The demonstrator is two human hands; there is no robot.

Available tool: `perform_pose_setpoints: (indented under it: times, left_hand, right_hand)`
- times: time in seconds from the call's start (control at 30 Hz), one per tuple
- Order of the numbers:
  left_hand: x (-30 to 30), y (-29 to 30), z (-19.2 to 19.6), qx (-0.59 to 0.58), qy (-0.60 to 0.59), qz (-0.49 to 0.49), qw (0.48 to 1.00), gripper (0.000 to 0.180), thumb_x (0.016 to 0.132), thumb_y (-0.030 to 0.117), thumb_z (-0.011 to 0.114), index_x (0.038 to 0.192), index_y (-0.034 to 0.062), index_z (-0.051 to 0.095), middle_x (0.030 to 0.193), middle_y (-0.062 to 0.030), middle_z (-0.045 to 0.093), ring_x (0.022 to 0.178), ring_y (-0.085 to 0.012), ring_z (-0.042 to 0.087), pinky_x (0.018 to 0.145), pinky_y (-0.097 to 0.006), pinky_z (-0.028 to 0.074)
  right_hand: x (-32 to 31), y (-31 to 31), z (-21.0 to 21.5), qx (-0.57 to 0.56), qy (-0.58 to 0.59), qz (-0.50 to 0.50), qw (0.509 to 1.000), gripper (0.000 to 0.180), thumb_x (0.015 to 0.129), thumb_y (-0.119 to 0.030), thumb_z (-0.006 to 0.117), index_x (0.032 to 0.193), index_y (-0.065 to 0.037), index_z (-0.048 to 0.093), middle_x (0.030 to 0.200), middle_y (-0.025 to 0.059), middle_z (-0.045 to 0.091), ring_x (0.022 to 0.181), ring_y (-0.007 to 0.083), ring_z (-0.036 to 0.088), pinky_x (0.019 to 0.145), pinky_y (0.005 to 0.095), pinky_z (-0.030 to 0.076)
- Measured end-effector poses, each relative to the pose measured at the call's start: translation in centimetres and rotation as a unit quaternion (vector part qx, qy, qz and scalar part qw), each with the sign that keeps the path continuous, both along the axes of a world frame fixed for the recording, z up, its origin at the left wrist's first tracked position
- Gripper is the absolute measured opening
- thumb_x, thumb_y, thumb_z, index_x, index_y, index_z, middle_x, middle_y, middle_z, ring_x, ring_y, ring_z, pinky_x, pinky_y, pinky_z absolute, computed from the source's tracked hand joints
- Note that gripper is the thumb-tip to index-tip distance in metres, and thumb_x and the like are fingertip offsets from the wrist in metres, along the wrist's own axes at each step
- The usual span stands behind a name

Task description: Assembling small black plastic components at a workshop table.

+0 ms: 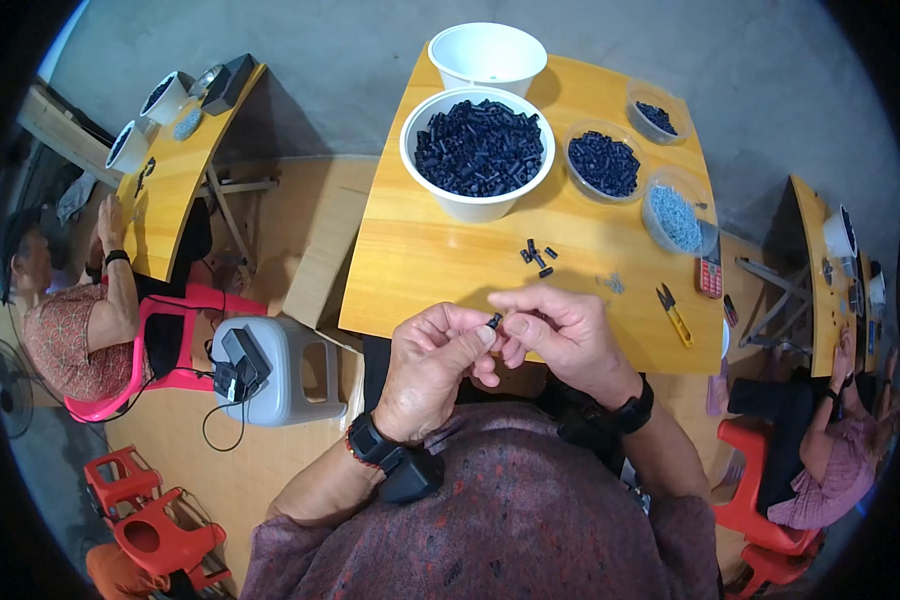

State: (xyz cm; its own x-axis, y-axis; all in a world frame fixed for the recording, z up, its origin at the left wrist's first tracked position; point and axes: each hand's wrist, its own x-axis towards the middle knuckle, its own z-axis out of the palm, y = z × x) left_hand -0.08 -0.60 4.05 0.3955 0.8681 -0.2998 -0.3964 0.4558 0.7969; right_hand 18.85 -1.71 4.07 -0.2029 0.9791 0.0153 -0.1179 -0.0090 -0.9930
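Over the table's front edge, my left hand (pixel 433 362) pinches a small black cylindrical plastic piece (pixel 494 321) between thumb and fingertips. My right hand (pixel 562 338) meets it there, its thumb and fingers closed at the piece's other side; whether they hold a separate tiny part is hidden. Beyond my hands, several loose black pieces (pixel 538 256) lie on the wooden table (pixel 390 270). To their right is a little heap of small greyish screws or pins (pixel 613 284). Yellow-handled thread snips (pixel 676 316) rest nearer the right edge.
A white bowl (pixel 478 205) full of black pieces stands before another white bowl (pixel 488 45). Clear tubs hold black pieces (pixel 604 165) and bluish screw-like parts (pixel 676 218). A red keypad phone (pixel 710 275) lies at the right edge. A grey stool (pixel 280 385) stands left; people sit at both sides.
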Motion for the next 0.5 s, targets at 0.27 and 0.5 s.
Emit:
perform_pose_setpoints:
  times: [0.27,0.5]
  left_hand:
    - [0.4,0.4,0.4,-0.085,-0.047,-0.012,0.995,0.011,0.094,0.006,0.061,0.1,-0.0025,0.065,0.091,-0.0105,0.069,0.08,-0.0158,0.067,0.073,-0.032,0.058]
    - [-0.2,-0.3,-0.6,-0.142,-0.037,-0.065,0.987,0.011,0.095,0.005,0.057,0.094,-0.0022,0.066,0.089,-0.0091,0.068,0.079,-0.0173,0.066,0.073,-0.034,0.058]
  right_hand:
    - [-0.9,-0.6,1.4,0.166,-0.185,-0.045,0.968,0.026,0.088,-0.004,0.069,0.112,0.001,0.062,0.088,0.0088,0.063,0.077,0.018,0.067,0.068,0.0298,0.055]
    - [-1.0,-1.6,0.3,0.284,-0.345,-0.043,0.894,0.025,0.078,-0.01,0.074,0.095,0.001,0.058,0.08,0.0168,0.058,0.073,0.0354,0.063,0.064,0.0413,0.052]
